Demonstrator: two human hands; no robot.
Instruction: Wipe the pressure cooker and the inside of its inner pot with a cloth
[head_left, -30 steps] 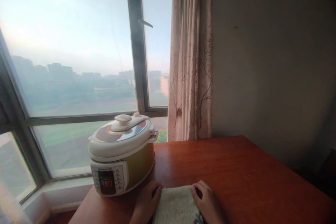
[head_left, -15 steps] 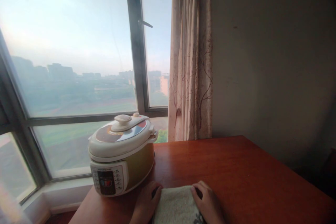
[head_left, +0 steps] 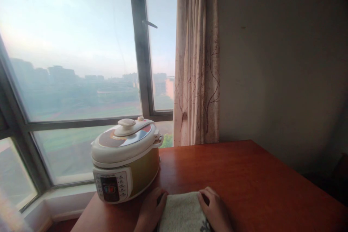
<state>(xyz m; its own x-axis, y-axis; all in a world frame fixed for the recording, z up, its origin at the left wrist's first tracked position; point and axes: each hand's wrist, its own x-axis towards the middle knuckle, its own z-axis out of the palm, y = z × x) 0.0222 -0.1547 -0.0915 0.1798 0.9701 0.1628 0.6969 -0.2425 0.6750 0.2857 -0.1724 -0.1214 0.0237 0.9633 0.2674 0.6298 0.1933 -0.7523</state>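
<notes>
Reddish-brown desk point(head_left: 244, 177) beside window point(head_left: 81, 43); electric cooker point(head_left: 144, 172) stands at its left. Pale cloth point(head_left: 181, 210) at near side, between left hand point(head_left: 151, 206) and right hand point(head_left: 214, 207): left fingers pinch its far left corner, right fingers its far right.

A tall window point(head_left: 89, 101) in a grey frame point(head_left: 139, 50) fills the left side, with a handle point(head_left: 150, 24) on its upright bar. Beyond the glass, a pale, hazy sky point(head_left: 67, 7) hangs over dim buildings point(head_left: 62, 74), with green ground point(head_left: 65, 139) below them. A pale sill point(head_left: 69, 196) runs under the window, above a sliver of reddish floor point(head_left: 61, 226). A pinkish curtain point(head_left: 195, 61) printed with bare branches hangs at the window's right edge. The plain wall point(head_left: 272, 61) beside it darkens toward the right, and daylight glows softly on the reddish-brown table point(head_left: 231, 174).
</notes>
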